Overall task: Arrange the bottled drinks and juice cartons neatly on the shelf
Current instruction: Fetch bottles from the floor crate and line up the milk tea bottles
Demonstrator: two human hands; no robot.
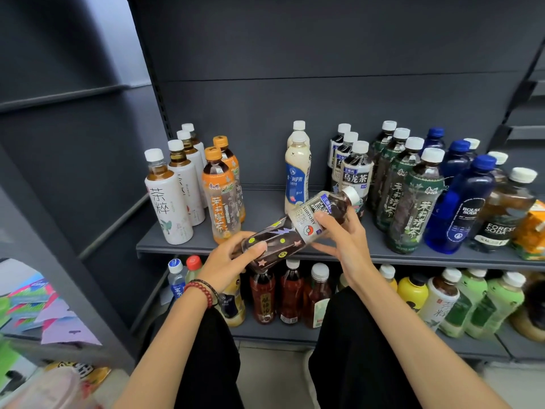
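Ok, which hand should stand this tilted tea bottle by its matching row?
Probably right. The right hand grips the tea bottle near its cap, just in front of the matching oolong row; the left hand holds the base, farther left.

The grey shelf (pixel 265 205) bears upright rows of tea bottles (pixel 169 202), blue soda bottles (pixel 460 202) and an orange carton (pixel 530 228).

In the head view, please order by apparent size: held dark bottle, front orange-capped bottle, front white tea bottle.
1. Held dark bottle, though nearest the camera.
2. Front white tea bottle and front orange-capped bottle look alike; no ranking.
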